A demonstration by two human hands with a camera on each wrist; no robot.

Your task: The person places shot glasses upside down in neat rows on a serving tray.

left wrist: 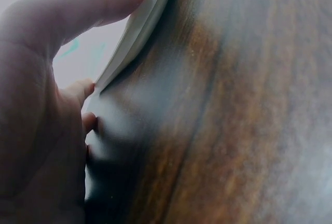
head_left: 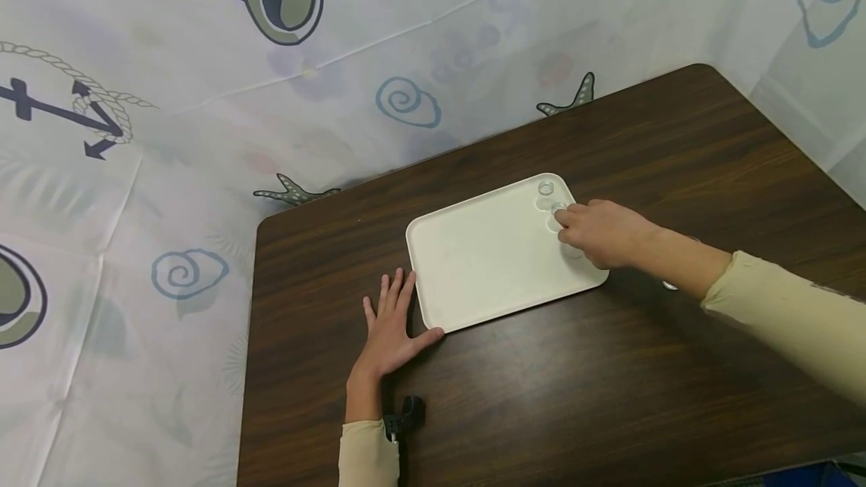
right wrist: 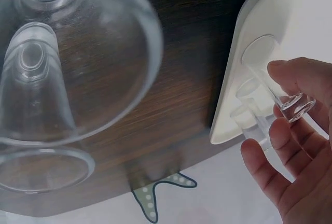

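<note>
A white tray (head_left: 483, 261) lies on the table. My left hand (head_left: 392, 340) spreads its straight fingers along the tray's left edge, thumb touching the near corner; the left wrist view shows that thumb (left wrist: 109, 6) on the rim. Over the tray's right end, my right hand (head_left: 602, 231) pinches the thick base of a clear shot glass (right wrist: 295, 109), whose wide rim faces down to the tray. Beside it, two other shot glasses stand upside down in a row toward the far corner, the farthest one (head_left: 546, 188) plainest. My fingers partly cover the row in the head view.
Large in the right wrist view, more clear glasses (right wrist: 39, 89) stand on the dark wood table (head_left: 541, 382); my right forearm mostly hides them from the head view. A patterned cloth wall (head_left: 338, 111) rises behind the table's far edge. A black device (head_left: 406, 415) sits at my left wrist.
</note>
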